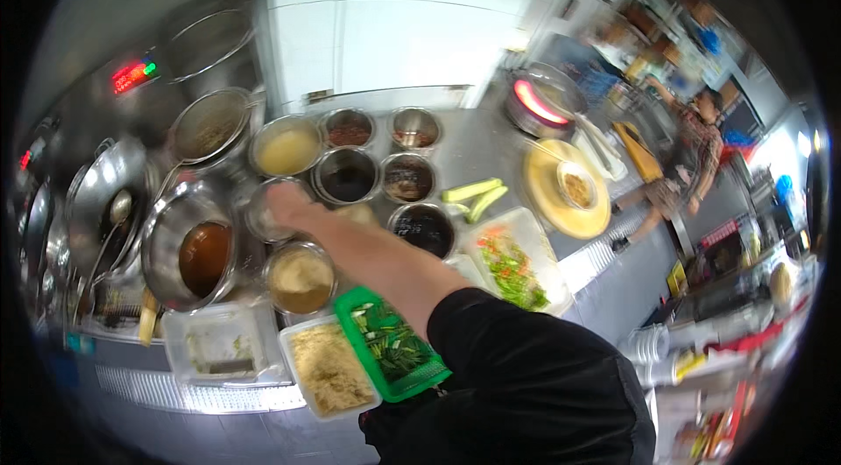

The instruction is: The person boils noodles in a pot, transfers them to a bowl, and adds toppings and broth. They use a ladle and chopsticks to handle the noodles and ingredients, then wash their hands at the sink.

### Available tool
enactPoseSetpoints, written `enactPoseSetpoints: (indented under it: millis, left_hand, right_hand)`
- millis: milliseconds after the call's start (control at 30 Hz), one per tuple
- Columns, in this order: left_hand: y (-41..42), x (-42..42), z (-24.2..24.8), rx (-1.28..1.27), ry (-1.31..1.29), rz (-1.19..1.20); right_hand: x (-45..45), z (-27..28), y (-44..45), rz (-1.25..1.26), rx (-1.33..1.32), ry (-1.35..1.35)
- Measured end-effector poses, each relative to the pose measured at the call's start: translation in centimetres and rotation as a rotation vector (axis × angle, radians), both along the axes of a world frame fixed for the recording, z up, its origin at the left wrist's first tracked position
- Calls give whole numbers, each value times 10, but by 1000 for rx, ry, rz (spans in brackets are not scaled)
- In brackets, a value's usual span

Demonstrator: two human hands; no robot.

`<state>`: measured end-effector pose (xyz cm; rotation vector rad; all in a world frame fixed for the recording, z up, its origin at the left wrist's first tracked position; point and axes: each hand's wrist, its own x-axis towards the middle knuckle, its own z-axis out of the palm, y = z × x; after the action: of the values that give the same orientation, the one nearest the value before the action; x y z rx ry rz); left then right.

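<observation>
My right hand (286, 202) reaches far out to the left and is down in a steel container (255, 219). Motion blurs the fingers, and what they touch is hidden. Close around it are a steel pot of yellowish liquid (288, 153), a pot of dark liquid (346, 175) and a pot of tan granular matter (301, 276). Under my forearm lies a green plastic basket of cut green leaves (399, 343). Beside that basket is a white tub of pale crumbly food (328, 363). My left hand is out of view.
A large steel bowl of brown liquid (205, 261) and a wok with a ladle (108, 215) are on the left. To the right are cut green vegetable sticks (473, 194), a tub of shredded vegetables (512, 268) and a round board (542, 205). Another person (690, 143) stands farther right.
</observation>
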<state>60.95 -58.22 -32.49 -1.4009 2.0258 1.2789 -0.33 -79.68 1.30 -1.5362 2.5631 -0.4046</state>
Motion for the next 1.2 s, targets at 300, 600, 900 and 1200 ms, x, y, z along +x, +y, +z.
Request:
enactPoseSetpoints:
  millis: [300,600,900,1200]
  left_hand:
    - [47,-237,58,108,302,-134]
    - [246,-216,80,-40,117,-346]
    - [368,-213,51,-72,82,-431]
    - [398,-211,20,-258,-8,-677]
  right_hand:
    - [-27,84,327,-242,-1107,-1472]
    - [-21,40,775,-773,-1157,-1561]
    - [-100,35,1053,-1240,-1522,-1132]
    - [-238,133,1055,-964,-1567,-1035]
